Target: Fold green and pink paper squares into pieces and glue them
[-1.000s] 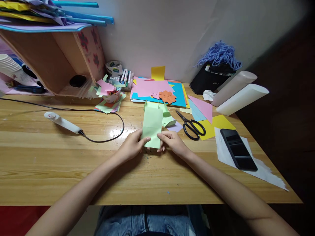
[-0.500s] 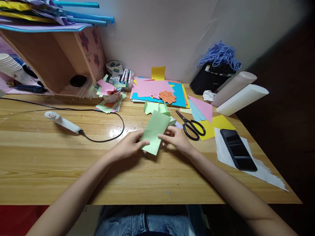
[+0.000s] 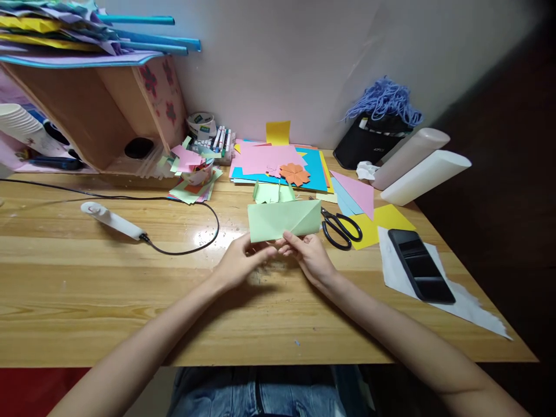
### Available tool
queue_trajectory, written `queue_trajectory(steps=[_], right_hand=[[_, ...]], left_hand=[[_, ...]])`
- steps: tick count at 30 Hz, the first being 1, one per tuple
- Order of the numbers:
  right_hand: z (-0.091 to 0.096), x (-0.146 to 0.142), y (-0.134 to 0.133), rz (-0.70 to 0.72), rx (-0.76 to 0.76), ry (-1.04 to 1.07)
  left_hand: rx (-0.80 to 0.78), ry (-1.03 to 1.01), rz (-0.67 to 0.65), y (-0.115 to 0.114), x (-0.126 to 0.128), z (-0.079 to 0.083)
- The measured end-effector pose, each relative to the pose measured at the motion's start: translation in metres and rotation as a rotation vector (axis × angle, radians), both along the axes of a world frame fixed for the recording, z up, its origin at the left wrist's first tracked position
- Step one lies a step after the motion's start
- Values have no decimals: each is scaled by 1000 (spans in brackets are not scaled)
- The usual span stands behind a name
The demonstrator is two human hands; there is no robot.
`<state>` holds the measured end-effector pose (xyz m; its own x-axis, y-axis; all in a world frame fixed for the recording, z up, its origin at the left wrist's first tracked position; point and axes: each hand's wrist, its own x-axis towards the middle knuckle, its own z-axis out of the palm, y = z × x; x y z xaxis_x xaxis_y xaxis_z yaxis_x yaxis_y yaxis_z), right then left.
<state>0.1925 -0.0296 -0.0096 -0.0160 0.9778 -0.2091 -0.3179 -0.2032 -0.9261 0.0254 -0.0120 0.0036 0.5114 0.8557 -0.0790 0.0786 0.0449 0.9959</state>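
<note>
A light green folded paper [image 3: 282, 221] is held just above the table, its long side running left to right and a diagonal crease toward its right end. My right hand [image 3: 310, 258] pinches its lower edge, thumb in front. Below the paper's left corner is my left hand [image 3: 243, 260], thumb stretched out and apart from the paper; its other fingers are partly hidden behind the lower edge. Behind the sheet lie light green cut paper pieces [image 3: 273, 191], partly covered. Black-handled scissors [image 3: 341, 227] rest to the right of the paper.
At the back lie stacked coloured sheets [image 3: 247, 159] with an orange paper flower [image 3: 294, 174]. A phone [image 3: 419, 263] is on white paper at right. A white glue gun [image 3: 113, 221] with a black cord [image 3: 186, 253] lies left, near a cup of paper scraps [image 3: 202, 174].
The green paper has turned from upright to sideways and moved slightly up. My left thumb has come off it, while my right hand keeps its pinch at the lower edge.
</note>
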Motion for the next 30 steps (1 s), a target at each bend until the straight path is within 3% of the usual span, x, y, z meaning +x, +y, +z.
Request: queue_trajectory(steps=[5,11,21,25,30], right_hand=[[-3,-5,-5,72,-6,-25],[2,-6,-6,110,-2,-123],[15,2,-4,15,10,-211],[13,1,-5,112,-24,-218],[4,-1,-9,291,-98,-226]], left_hand=[[105,82,101,-10,8,-2],[256,250,130,-6,2,0],[219,260,201,2,-8,12],[143,218,160,1,-7,11],[172,191,78,-1,-3,6]])
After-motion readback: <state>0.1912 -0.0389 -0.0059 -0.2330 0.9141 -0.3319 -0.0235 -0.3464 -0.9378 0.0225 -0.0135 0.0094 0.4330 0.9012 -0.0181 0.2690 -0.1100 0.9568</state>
